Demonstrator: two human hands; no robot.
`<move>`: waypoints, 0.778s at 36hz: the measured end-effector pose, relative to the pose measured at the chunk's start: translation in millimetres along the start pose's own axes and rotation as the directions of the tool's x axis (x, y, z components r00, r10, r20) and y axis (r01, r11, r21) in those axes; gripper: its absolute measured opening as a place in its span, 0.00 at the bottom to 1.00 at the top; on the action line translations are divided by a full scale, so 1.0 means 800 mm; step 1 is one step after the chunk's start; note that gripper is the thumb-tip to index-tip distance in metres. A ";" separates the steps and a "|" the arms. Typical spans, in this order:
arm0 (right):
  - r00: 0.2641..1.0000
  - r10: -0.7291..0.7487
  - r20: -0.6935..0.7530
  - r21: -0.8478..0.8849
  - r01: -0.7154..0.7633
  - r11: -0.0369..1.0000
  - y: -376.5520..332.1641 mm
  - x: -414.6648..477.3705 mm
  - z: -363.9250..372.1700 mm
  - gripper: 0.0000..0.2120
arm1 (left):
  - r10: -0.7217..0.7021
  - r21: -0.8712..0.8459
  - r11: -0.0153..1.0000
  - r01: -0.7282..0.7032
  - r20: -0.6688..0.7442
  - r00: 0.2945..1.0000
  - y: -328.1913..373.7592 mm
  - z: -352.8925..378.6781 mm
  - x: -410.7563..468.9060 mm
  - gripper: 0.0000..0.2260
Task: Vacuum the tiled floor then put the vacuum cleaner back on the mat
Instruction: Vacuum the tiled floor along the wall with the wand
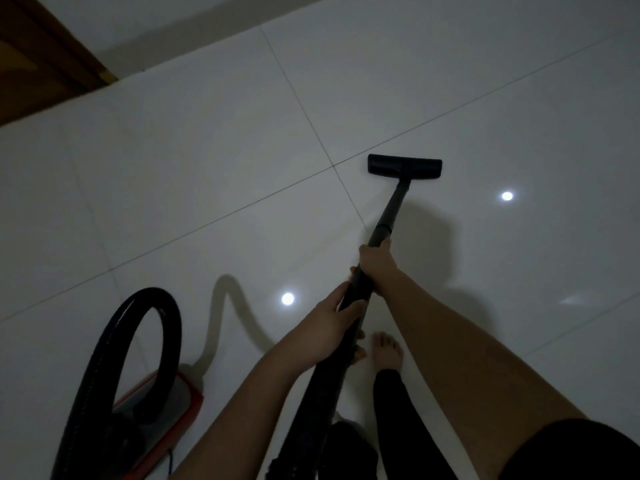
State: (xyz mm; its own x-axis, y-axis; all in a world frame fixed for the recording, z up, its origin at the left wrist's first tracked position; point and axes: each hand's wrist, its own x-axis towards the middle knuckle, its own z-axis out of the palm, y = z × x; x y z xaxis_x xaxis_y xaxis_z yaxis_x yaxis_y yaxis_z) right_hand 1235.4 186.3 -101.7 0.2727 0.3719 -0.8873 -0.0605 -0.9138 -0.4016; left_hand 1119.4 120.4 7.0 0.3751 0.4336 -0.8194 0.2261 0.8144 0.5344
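both curled round the wand [394, 202], left hand [329, 317] and right hand [375, 261]; overreaching could tug the hose [152, 295], tipping the canister [183, 393].

single head view — looks forward, down at floor [207, 168], wide-angle

Home rm: glossy white tiled floor [207, 150], wood door [34, 57], bare foot [386, 351], canister vac [181, 393].
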 end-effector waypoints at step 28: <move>0.929 -0.070 0.362 0.424 -0.098 0.900 0.009 -0.039 0.125 0.30 | 0.021 0.673 0.730 0.122 -0.201 0.979 0.019 -0.171 -0.046 0.28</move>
State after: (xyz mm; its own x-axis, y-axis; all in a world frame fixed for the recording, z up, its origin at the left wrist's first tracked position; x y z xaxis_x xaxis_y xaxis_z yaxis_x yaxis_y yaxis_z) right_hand 1130.5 184.7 -99.9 -0.0904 0.4689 -0.8786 -0.4887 -0.7896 -0.3711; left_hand 986.3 169.5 17.4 0.1917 0.5194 -0.8327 0.8154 0.3879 0.4297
